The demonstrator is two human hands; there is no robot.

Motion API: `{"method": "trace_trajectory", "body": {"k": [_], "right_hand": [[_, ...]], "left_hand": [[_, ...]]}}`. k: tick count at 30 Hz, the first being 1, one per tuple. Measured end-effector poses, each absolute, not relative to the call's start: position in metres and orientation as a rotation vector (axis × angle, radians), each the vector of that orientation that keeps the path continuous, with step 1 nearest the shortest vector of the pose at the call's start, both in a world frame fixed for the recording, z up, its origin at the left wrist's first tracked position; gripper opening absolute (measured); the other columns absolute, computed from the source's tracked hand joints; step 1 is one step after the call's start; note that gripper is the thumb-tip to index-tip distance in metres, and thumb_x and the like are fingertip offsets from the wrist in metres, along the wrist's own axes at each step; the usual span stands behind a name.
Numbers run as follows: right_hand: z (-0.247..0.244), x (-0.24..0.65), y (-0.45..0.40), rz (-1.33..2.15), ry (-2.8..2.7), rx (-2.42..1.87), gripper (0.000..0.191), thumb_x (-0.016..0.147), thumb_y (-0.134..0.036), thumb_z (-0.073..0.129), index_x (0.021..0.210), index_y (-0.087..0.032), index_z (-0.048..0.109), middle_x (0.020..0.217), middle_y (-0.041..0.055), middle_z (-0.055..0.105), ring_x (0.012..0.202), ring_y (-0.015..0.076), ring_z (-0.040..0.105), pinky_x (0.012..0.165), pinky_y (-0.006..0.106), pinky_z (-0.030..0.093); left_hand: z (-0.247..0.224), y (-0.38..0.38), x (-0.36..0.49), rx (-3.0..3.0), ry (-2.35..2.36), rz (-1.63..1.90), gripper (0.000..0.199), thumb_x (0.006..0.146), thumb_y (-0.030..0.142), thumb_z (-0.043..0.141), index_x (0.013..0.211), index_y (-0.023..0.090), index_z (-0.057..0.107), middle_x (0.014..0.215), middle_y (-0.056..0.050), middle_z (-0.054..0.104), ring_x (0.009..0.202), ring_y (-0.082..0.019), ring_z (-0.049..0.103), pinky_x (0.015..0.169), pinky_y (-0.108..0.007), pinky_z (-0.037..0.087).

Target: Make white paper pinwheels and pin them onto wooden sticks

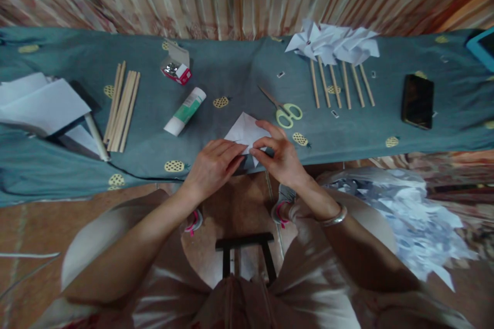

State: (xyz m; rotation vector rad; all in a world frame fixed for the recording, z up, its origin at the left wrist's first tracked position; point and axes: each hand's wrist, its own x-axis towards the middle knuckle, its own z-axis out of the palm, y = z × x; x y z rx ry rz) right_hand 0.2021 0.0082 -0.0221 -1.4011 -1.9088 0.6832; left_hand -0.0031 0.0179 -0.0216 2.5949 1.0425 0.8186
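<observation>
White paper: pinches betw. fingertips of L hand & R hand. Notes lid-up box, shiny metal pcs inside; clr. plastic bag, paper scraps inside.

White paper, one corner pointing away, is at the teal cloth's near edge.

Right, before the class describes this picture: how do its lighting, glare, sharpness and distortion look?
Head view: dim overall, the floor shadowed near the table's edge; head view: a bright glint on the bracelet; head view: soft detail, the print on the green-and-white tube unreadable; head view: curtain folds fan toward the corners, suggesting wide-angle stretch.
</observation>
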Motion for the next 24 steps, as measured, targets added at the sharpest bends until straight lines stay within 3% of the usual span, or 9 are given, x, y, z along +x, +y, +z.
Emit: {"method": "trace_trajectory", "body": {"k": [24], "right_hand": [[-0.0257, 0.1981, 0.0075, 0.599, -1.907, -1.453, 0.014, 0.083, -0.036, 0.071, 0.082, -0.022, 0.067, 0.137, 0.0082, 0.059, 0.129, 0.0296, 0.052, 0.106, 0.051, 0.044]], "left_hand": [[-0.0264, 0.0222, -0.0023, 2.562, 1.032, 0.843, 0.021, 0.097, 0.023, 0.053, 0.099, 0.015, 0.072, 0.091, -0.008, 0.072, 0.085, -0.020, 0.063, 0.076, -0.032, 0.052]]}}
